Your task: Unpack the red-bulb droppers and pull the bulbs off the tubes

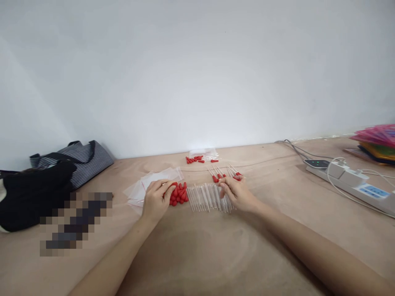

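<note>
My left hand (156, 200) rests at a pile of small red rubber caps (179, 195), its fingers curled and pinched on one of them. My right hand (236, 192) hovers over a row of clear glass dropper tubes (206, 198), fingers closed on one tube. Behind that hand lie a few tubes fitted with red caps (226, 173). Clear plastic bags (145, 187) lie just left of the red pile.
More red caps and a clear bag (202, 156) lie by the wall. A striped tote (82, 158) and black bag (29, 195) sit at the left. A white power strip (352, 181) with cables and coloured folders (378, 139) are at the right.
</note>
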A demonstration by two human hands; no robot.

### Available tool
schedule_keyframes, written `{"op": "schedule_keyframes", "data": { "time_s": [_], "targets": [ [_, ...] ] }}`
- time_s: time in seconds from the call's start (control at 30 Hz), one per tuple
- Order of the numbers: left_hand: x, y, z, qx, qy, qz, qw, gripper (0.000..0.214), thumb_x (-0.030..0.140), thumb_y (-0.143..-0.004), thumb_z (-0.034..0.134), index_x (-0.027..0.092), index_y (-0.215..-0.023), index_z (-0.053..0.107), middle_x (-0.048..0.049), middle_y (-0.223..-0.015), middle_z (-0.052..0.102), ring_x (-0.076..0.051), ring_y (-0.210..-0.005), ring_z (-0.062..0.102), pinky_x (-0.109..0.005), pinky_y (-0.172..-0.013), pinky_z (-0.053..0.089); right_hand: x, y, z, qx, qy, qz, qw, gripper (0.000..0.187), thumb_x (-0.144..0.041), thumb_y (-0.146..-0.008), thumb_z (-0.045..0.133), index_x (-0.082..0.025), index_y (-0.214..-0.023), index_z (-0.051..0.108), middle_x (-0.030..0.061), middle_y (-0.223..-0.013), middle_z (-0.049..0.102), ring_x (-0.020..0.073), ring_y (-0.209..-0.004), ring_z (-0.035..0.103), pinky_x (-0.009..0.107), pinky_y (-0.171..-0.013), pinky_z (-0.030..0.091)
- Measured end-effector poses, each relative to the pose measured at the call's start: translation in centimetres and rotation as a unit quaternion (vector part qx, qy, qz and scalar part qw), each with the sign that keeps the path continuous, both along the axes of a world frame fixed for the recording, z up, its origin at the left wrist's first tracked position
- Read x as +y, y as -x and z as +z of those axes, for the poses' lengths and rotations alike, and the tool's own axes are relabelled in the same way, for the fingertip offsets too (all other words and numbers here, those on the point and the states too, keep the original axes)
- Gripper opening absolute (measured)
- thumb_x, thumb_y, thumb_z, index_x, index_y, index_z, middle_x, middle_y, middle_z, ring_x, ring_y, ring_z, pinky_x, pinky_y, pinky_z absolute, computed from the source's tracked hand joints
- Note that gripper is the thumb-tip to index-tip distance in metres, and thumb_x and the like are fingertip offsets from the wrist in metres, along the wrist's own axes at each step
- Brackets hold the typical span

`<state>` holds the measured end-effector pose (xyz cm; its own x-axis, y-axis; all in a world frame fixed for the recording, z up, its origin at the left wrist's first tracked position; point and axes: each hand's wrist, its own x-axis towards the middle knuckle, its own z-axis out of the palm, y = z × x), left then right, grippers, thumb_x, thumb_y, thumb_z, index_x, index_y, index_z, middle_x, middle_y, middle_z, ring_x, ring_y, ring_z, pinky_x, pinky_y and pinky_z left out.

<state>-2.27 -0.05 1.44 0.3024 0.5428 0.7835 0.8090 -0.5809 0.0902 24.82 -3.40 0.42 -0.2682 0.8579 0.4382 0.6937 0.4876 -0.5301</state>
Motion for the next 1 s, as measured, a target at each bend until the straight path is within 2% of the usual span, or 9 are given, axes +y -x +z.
{"op": "schedule_keyframes", "data": {
  "time_s": [0.07,0.17,0.27,0.37,0.53,0.67,0.77,0.83,1.0],
  "targets": [
    [0.6,0.6,0.2,-0.051,0.076,0.017,0.996,0.027,0.030,-0.081,0.041,0.017,-0.087,0.065,-0.0061,-0.084,0.061,-0.016,-0.077,0.056,-0.027,-0.068,0.044,0.8,0.6,0.3,0.047,0.067,-0.052,0.995,0.025,-0.029,-0.087,0.031,-0.020,-0.082,0.053,-0.0014,-0.068,0.065,0.0134,-0.071,0.056,0.037,-0.084,0.027],
    [1.1,1.5,0.7,-0.108,0.147,0.078,0.980,0.032,0.033,-0.075,0.043,0.015,-0.090,0.064,-0.0061,-0.082,0.059,-0.016,-0.070,0.057,-0.026,-0.061,0.046,2.5,1.6,0.7,0.066,0.149,-0.124,0.979,0.029,-0.035,-0.082,0.037,-0.018,-0.074,0.059,-0.0009,-0.068,0.065,0.0130,-0.066,0.056,0.028,-0.073,0.035],
    [1.6,2.6,1.2,-0.145,0.226,0.127,0.955,0.033,0.034,-0.070,0.046,0.015,-0.092,0.063,-0.0041,-0.079,0.061,-0.016,-0.066,0.058,-0.026,-0.062,0.046,4.2,2.8,1.2,0.046,0.182,-0.148,0.971,0.031,-0.035,-0.079,0.041,-0.017,-0.065,0.062,-0.0010,-0.059,0.062,0.0129,-0.062,0.056,0.026,-0.068,0.036],
    [2.1,3.8,1.3,-0.160,0.289,0.163,0.930,0.036,0.035,-0.067,0.048,0.017,-0.095,0.060,-0.0003,-0.070,0.062,-0.015,-0.062,0.058,-0.025,-0.062,0.044,5.4,4.6,1.3,0.013,0.207,-0.167,0.964,0.027,-0.031,-0.075,0.046,-0.017,-0.059,0.063,-0.0001,-0.055,0.061,0.0142,-0.061,0.056,0.028,-0.070,0.035],
    [2.8,4.8,0.5,-0.151,0.333,0.192,0.911,0.037,0.038,-0.064,0.052,0.018,-0.095,0.054,0.0019,-0.064,0.062,-0.015,-0.058,0.058,-0.024,-0.057,0.041,5.9,7.5,0.6,-0.050,0.193,-0.193,0.961,0.018,-0.025,-0.072,0.049,-0.018,-0.066,0.065,0.0054,-0.072,0.066,0.0204,-0.077,0.058,0.039,-0.081,0.028],
    [2.4,4.0,0.1,-0.119,0.330,0.177,0.919,0.031,0.040,-0.064,0.053,0.021,-0.089,0.052,0.0027,-0.066,0.064,-0.014,-0.057,0.057,-0.024,-0.056,0.040,5.9,8.3,-0.3,-0.092,0.168,-0.208,0.959,0.017,-0.023,-0.072,0.049,-0.016,-0.071,0.065,0.0099,-0.077,0.066,0.0228,-0.081,0.058,0.043,-0.087,0.020],
    [1.9,3.4,0.4,-0.092,0.321,0.173,0.927,0.028,0.039,-0.065,0.053,0.022,-0.087,0.051,0.0033,-0.067,0.064,-0.014,-0.057,0.055,-0.023,-0.056,0.039,5.6,8.4,-0.6,-0.110,0.147,-0.209,0.960,0.018,-0.025,-0.072,0.050,-0.016,-0.079,0.064,0.0108,-0.081,0.066,0.0233,-0.085,0.056,0.042,-0.087,0.019],
    [1.8,3.4,0.6,-0.076,0.309,0.192,0.928,0.026,0.039,-0.066,0.052,0.022,-0.086,0.051,0.0031,-0.070,0.064,-0.014,-0.058,0.055,-0.023,-0.056,0.039,5.4,8.1,-0.5,-0.117,0.132,-0.206,0.963,0.020,-0.027,-0.074,0.049,-0.016,-0.083,0.063,0.0104,-0.083,0.066,0.0232,-0.086,0.056,0.042,-0.086,0.019],
    [2.3,4.3,0.4,-0.040,0.329,0.226,0.916,0.024,0.042,-0.067,0.052,0.022,-0.080,0.054,0.0024,-0.072,0.066,-0.015,-0.062,0.057,-0.024,-0.054,0.037,4.7,6.2,0.2,-0.116,0.101,-0.211,0.965,0.019,-0.028,-0.075,0.047,-0.019,-0.083,0.061,0.0070,-0.083,0.065,0.0215,-0.086,0.055,0.039,-0.084,0.021]
  ]
}}
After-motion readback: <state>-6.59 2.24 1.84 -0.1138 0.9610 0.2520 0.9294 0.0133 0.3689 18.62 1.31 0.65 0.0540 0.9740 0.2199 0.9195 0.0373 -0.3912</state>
